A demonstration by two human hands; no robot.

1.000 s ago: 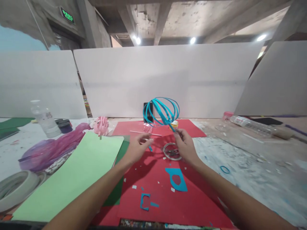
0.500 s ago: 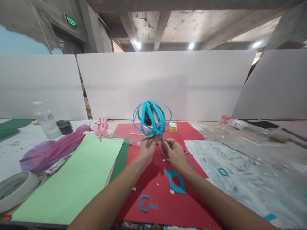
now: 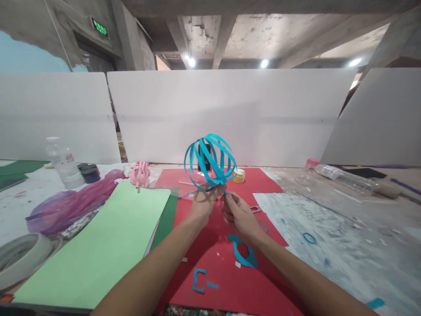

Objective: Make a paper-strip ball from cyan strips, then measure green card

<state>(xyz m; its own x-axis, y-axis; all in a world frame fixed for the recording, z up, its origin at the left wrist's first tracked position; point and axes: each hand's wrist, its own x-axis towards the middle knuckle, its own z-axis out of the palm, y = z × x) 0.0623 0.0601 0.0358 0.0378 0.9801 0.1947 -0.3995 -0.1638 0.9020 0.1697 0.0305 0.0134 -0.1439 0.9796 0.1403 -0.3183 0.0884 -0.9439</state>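
Note:
A ball of curved blue paper strips (image 3: pixel 210 160) is held upright above a red paper sheet (image 3: pixel 230 263). My left hand (image 3: pixel 202 204) pinches the ball at its bottom, where the strips meet. Right beside it, my right hand (image 3: pixel 238 213) grips a short blue strip end that hangs from the same bottom point. The two hands almost touch. Blue paper offcuts (image 3: pixel 243 252) lie on the red sheet near my forearms.
A light green sheet (image 3: pixel 98 245) lies at left over a dark green one, with a tape roll (image 3: pixel 19 259), purple plastic (image 3: pixel 66 206), a bottle (image 3: pixel 64 162) and a pink paper piece (image 3: pixel 140 172). A small yellow jar (image 3: pixel 239 175) and a lying bottle (image 3: pixel 342 175) are at right. White boards stand behind.
The blue ball has moved from the right to the centre, and my left hand has taken hold of its bottom. Both hands have come together under it and risen slightly.

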